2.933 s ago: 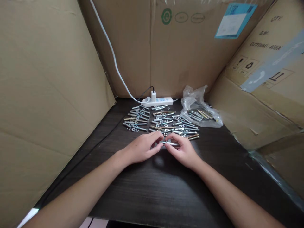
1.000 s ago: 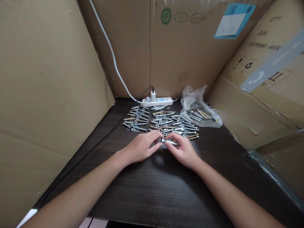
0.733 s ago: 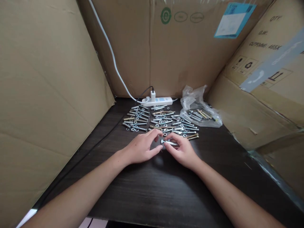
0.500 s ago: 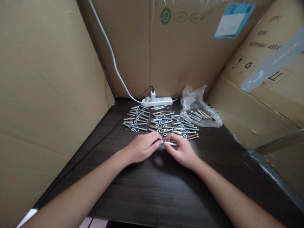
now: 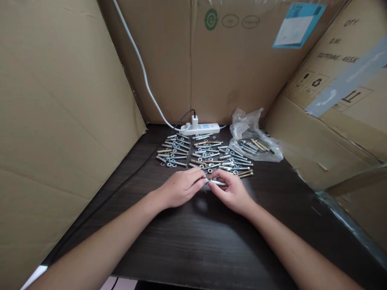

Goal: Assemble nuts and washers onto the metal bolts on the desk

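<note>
Between both hands, low over the table [image 5: 193,241], a silver bolt [image 5: 217,182] is pinched: the right hand [image 5: 232,192] grips its shank, and the left hand [image 5: 181,188], fingers parted a moment ago, now closes on its end. Fingertips hide that end, and the loose bolts [image 5: 205,155] just beyond the hands blur together.

A dark wood-grain bench [image 5: 187,241] is walled in by brown cardboard: a plain sheet [image 5: 60,100] leaning on the left, a printed carton [image 5: 211,72] across the back bearing a blue-edged label [image 5: 298,26], and a taped carton [image 5: 332,117] on the right. A white cable [image 5: 142,68] runs down the back carton to a white power strip [image 5: 201,129] at the bench's far edge. The light is soft and even.
</note>
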`<move>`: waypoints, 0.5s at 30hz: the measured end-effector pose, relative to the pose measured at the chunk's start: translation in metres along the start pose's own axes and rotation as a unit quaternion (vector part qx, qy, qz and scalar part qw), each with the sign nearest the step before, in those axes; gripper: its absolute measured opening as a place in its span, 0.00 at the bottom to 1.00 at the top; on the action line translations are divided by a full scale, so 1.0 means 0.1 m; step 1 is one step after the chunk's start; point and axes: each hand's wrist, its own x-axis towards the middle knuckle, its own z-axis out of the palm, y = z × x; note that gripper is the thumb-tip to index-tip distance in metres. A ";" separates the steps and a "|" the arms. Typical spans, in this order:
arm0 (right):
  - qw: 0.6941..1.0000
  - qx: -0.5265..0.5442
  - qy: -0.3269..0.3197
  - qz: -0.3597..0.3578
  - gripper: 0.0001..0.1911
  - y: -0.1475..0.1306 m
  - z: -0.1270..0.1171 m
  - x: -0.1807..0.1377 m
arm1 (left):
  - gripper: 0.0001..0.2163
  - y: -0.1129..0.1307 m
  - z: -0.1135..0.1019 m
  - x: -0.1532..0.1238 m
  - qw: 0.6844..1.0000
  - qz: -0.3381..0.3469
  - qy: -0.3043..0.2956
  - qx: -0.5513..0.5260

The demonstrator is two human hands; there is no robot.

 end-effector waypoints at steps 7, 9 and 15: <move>1.000 0.011 0.002 0.001 0.05 -0.02 0.00 0.00 | 0.06 0.01 0.02 -0.02 1.000 0.017 0.014 0.004; 1.000 0.009 0.001 -0.001 0.05 -0.03 0.01 0.00 | 0.07 0.03 0.02 -0.04 0.999 0.024 0.029 -0.001; 1.000 -0.008 0.003 -0.007 0.05 -0.02 0.01 0.00 | 0.07 0.04 -0.01 -0.03 0.999 0.000 0.042 0.008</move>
